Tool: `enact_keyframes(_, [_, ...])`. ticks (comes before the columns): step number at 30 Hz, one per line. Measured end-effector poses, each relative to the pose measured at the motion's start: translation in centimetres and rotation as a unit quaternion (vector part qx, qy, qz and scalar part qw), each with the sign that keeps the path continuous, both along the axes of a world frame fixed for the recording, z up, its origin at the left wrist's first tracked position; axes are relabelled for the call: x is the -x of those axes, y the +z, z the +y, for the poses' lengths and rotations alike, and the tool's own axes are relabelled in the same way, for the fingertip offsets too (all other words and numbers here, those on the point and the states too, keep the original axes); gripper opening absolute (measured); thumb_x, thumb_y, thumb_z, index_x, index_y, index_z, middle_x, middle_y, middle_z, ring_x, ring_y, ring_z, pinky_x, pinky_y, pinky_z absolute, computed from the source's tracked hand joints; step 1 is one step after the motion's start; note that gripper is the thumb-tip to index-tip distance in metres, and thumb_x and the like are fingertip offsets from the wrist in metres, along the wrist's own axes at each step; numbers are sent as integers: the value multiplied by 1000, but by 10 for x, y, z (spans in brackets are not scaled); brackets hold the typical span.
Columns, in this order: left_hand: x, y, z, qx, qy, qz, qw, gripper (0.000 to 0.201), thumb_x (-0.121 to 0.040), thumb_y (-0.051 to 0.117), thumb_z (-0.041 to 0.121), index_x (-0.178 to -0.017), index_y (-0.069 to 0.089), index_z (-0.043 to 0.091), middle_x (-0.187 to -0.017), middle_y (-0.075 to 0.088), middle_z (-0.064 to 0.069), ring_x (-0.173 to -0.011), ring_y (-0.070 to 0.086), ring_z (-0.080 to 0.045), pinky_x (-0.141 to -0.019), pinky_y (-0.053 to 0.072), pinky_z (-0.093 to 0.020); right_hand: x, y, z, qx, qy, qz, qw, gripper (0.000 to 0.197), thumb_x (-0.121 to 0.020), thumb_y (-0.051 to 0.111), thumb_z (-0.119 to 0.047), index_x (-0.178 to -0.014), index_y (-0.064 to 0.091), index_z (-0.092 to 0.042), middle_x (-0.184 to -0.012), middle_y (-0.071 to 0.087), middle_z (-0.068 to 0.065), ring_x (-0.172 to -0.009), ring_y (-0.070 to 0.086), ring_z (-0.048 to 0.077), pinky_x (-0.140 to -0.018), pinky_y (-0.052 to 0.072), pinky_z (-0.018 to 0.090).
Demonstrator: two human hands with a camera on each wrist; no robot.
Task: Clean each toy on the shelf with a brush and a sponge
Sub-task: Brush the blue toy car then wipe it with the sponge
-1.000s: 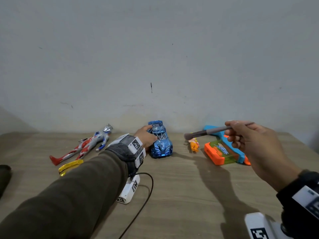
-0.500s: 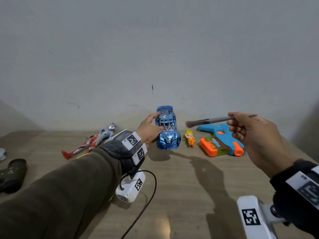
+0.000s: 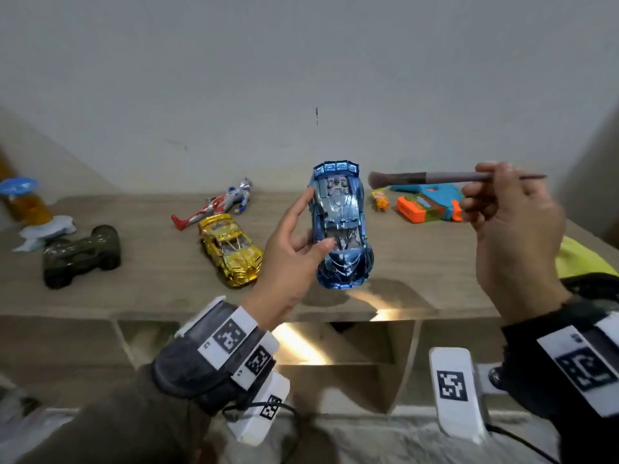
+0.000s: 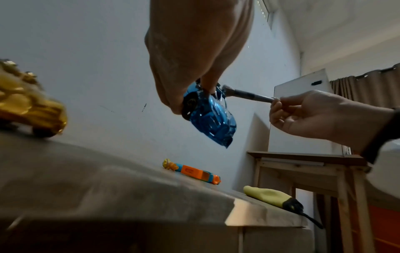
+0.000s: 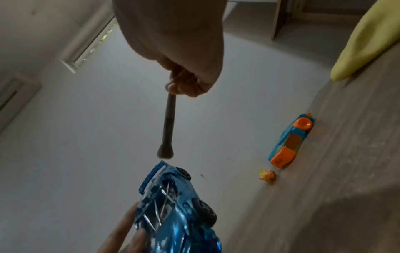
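Note:
My left hand point(image 3: 294, 239) grips a shiny blue toy car point(image 3: 340, 226) and holds it up above the wooden shelf point(image 3: 418, 262), nose toward me. The same blue car point(image 4: 207, 116) shows in the left wrist view, and again as a blue car point(image 5: 173, 205) in the right wrist view. My right hand point(image 3: 505, 209) pinches the handle of a small grey brush point(image 3: 432, 178). Its bristles hang just right of the car's rear wing, a small gap apart. The brush point(image 5: 167, 128) points down at the car's tail. No sponge is in view.
On the shelf lie a gold car point(image 3: 231, 249), a dark green car point(image 3: 80, 256), a red and silver figure point(image 3: 214, 205), a tiny orange figure point(image 3: 380, 200) and an orange and blue toy gun point(image 3: 428, 205). A yellow object point(image 3: 579, 259) lies at the right end.
My left hand has lifted the blue car off the shelf and drawn it toward me. The brush has moved closer to the car's rear. My head has pulled back, so more of the shelf shows.

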State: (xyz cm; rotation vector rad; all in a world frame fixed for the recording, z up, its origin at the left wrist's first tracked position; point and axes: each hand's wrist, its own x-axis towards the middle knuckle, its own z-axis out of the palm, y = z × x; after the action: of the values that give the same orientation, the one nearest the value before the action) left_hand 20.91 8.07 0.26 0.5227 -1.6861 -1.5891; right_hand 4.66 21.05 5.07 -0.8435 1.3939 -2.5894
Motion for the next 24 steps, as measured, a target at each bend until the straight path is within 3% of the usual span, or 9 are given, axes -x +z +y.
enact_keyframes(4, [-20, -27, 9, -6, 27, 14, 1000, 74, -84, 60, -6, -130, 41, 48, -111, 68, 6, -102, 65, -5, -80, 54, -23, -17, -4, 2, -24, -10, 77, 997, 25, -99, 38, -24, -84, 57, -19, -57, 57, -8, -53, 51, 9, -51, 41, 21])
enact_keyframes(8, [-26, -41, 13, 5, 48, 12, 999, 74, -83, 61, -7, -127, 41, 48, -100, 68, 16, -99, 66, 0, -81, 53, -19, -29, -11, -3, -48, -11, 128, 991, 25, -99, 36, -22, -83, 56, -19, -62, 53, -2, -54, 49, 9, -49, 41, 17])
enact_keyframes(15, [-22, -41, 8, 29, 40, 10, 999, 76, -82, 60, -10, -126, 37, 48, -102, 65, 14, -95, 65, 5, -77, 49, -10, -24, -12, -8, -105, -37, 177, 978, 31, -99, 37, -24, -73, 54, -23, -49, 50, -10, -50, 45, 4, -48, 38, 13])
enact_keyframes(18, [-20, -42, 8, 38, 39, 7, 999, 76, -82, 61, -9, -126, 36, 47, -99, 65, 17, -94, 65, 7, -76, 48, -8, -26, -12, -9, -76, -71, 208, 973, 27, -98, 36, -26, -77, 53, -22, -55, 50, -9, -50, 45, 5, -50, 38, 17])
enact_keyframes(22, [-20, -42, 7, 37, 33, 6, 999, 78, -81, 61, -9, -129, 33, 45, -94, 65, 21, -92, 64, 8, -74, 49, -8, -31, -19, -11, -154, -37, 255, 954, 26, -94, 39, -35, -74, 55, -30, -56, 54, -9, -54, 48, 7, -53, 39, 25])
enact_keyframes(24, [-20, -42, 7, 37, 34, 4, 999, 78, -81, 62, -8, -130, 34, 45, -95, 64, 20, -92, 65, 8, -73, 49, -8, -33, -17, -10, -138, -45, 259, 955, 25, -93, 39, -36, -74, 54, -30, -56, 52, -9, -54, 47, 8, -52, 39, 27])
